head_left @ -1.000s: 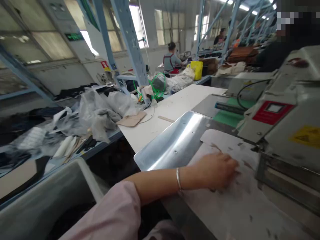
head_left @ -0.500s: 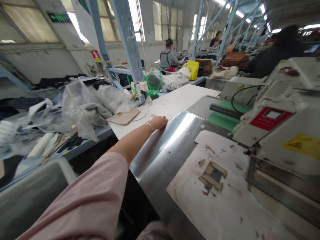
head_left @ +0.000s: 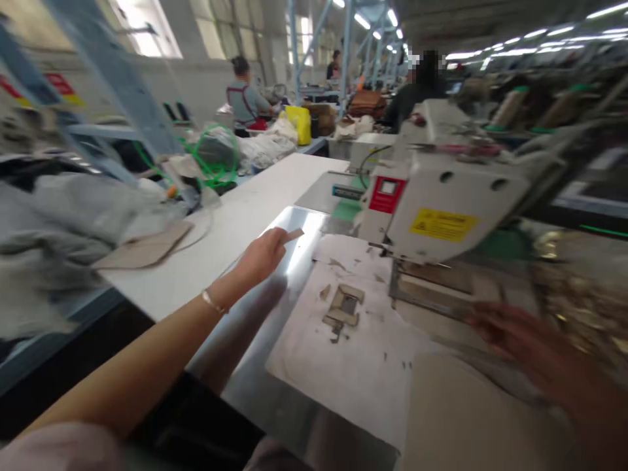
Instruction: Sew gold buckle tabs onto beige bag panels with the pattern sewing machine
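My left hand (head_left: 265,254) is closed, pinching a small beige strip (head_left: 295,234) above the shiny metal plate (head_left: 245,356) of the machine table. At the right, my right hand (head_left: 513,333) is smeared by motion beside the machine's clamp frame (head_left: 432,294). A pale beige piece (head_left: 485,286) shows near its fingertips; whether they grip it I cannot tell. Between the hands lies a stained white template sheet (head_left: 314,353) with a taped square opening (head_left: 348,304). A large beige panel (head_left: 456,412) lies below my right hand.
The white sewing machine head (head_left: 436,196) with a yellow warning label rises behind the clamp. Left of the metal plate, a beige piece (head_left: 147,247) lies on the white table (head_left: 265,190) beside crumpled plastic bags (head_left: 44,261). A person (head_left: 245,98) sits farther back.
My view has turned right. My left hand has lifted from the table edge and come over the metal plate with the small strip. My right hand has come into view.
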Motion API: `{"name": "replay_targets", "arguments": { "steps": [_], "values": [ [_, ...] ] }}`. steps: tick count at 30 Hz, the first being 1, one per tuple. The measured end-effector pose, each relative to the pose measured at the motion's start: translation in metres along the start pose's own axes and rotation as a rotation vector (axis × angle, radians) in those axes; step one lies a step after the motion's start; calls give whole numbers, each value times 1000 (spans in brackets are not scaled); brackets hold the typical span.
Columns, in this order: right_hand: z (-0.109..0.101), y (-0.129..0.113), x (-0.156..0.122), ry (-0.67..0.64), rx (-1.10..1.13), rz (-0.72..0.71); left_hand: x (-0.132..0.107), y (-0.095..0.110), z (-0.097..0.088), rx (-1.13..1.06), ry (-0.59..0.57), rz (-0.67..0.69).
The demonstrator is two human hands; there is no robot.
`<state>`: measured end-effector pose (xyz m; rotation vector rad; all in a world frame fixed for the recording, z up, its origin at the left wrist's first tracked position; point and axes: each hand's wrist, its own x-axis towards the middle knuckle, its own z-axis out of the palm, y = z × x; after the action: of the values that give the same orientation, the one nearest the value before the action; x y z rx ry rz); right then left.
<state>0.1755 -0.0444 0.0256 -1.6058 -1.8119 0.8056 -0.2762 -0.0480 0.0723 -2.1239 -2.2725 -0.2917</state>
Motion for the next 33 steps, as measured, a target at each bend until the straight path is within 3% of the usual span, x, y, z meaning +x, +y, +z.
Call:
{"name": "replay_targets", "arguments": {
  "steps": [2,6,8,11,15,19,25,29,33],
  "values": [
    [-6,2,-17,-51,266,190,-18,56,12,-195,-18,261],
    [2,-12,-23,-62,401,158,-47,163,31,-280,-61,572],
    [5,-18,-24,-58,339,98,-50,201,35,-215,-42,703],
    [7,-19,-28,5,165,-17,-48,233,37,-126,-33,810],
    [13,-16,-32,167,-87,-209,-46,249,40,-94,-44,829],
    [16,-17,-30,154,-191,-255,-40,257,50,-176,-24,802],
    [-15,0,-3,-10,-51,14,-31,254,80,-175,153,844],
    [-28,13,22,-73,62,174,-28,253,97,-99,48,788],
    [-26,21,43,-126,65,223,-20,253,101,-81,-5,750]
  ]
}}
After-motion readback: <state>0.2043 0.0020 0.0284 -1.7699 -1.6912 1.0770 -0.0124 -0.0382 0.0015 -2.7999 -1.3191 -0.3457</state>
